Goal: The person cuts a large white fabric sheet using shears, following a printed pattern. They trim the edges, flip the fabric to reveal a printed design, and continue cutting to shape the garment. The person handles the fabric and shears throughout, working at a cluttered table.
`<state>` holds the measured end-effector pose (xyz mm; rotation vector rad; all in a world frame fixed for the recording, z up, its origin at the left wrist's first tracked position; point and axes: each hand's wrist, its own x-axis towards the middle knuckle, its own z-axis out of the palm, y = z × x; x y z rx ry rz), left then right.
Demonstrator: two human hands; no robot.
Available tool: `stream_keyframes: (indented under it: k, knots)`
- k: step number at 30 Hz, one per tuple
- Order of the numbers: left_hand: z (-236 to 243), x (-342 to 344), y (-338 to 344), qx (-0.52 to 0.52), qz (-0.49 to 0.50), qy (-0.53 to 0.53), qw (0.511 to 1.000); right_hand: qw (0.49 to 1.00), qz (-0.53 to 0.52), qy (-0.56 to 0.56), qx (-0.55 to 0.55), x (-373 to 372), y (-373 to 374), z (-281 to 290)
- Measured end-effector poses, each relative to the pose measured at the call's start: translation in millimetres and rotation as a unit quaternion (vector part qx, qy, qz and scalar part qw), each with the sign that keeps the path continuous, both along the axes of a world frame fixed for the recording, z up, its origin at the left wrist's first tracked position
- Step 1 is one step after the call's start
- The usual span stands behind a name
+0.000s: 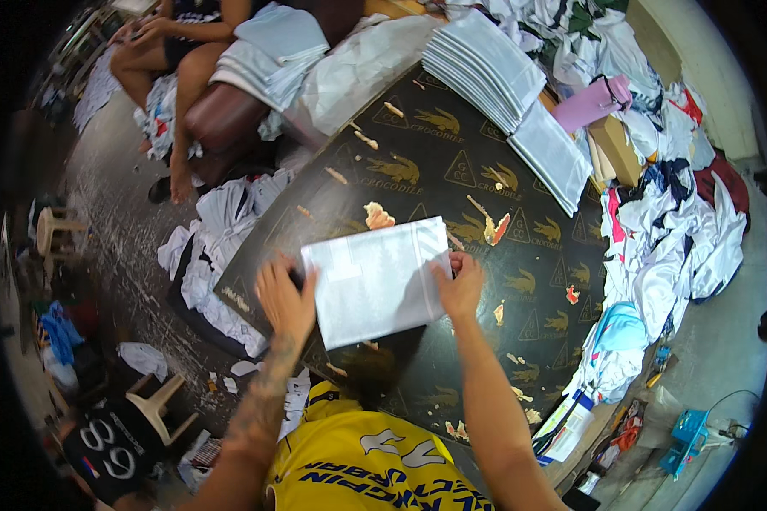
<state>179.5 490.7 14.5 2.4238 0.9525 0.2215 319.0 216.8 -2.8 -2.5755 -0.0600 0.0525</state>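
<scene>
A folded white cloth (375,281), flat and rectangular, lies in front of me on a dark printed board. My right hand (462,285) grips its right edge, thumb on top and fingers curled at the side. At the opposite edge is my left hand (285,298), its thumb against the cloth and its other fingers apart, slightly blurred, outside the edge. Whatever lies under the cloth is hidden.
The worn dark board (520,341) has chipped patches. On its far right stand stacked folded white cloths (486,72), near a pink tumbler (592,102). Loose white garments (665,247) heap along the right. People sit at far left and lower left, by a plastic stool (158,404).
</scene>
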Motion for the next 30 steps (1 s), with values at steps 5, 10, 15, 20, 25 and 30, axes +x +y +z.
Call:
stream_keyframes:
  k: [5, 10, 15, 20, 25, 30]
  knots:
    - [2.7, 19.3, -36.8, -0.086, -0.111, 0.054, 0.989, 1.000, -0.002, -0.016, 0.013, -6.8, 3.7, -11.8]
    - [-18.1, 92.8, -7.8, -0.164, -0.140, -0.073, 0.974, 0.998, -0.060, 0.005, -0.007, 10.4, 25.1, 13.4]
    - [40.8, 246.3, 7.4, -0.158, -0.229, -0.229, 0.933, 0.982, -0.121, -0.144, 0.032, 132.1, 24.4, 59.0]
    - [117.9, 524.8, 14.6, -0.020, -0.296, -0.367, 0.882, 0.883, -0.121, -0.446, 0.087, 359.6, 9.8, 119.0]
    - [78.4, 650.4, 20.2, 0.106, -0.285, -0.200, 0.931, 0.921, -0.180, -0.327, 0.113, 447.6, 23.8, 94.2]
    - [41.9, 652.2, 23.1, 0.045, -0.257, -0.058, 0.964, 0.958, -0.251, -0.089, 0.110, 452.4, 17.7, 26.5]
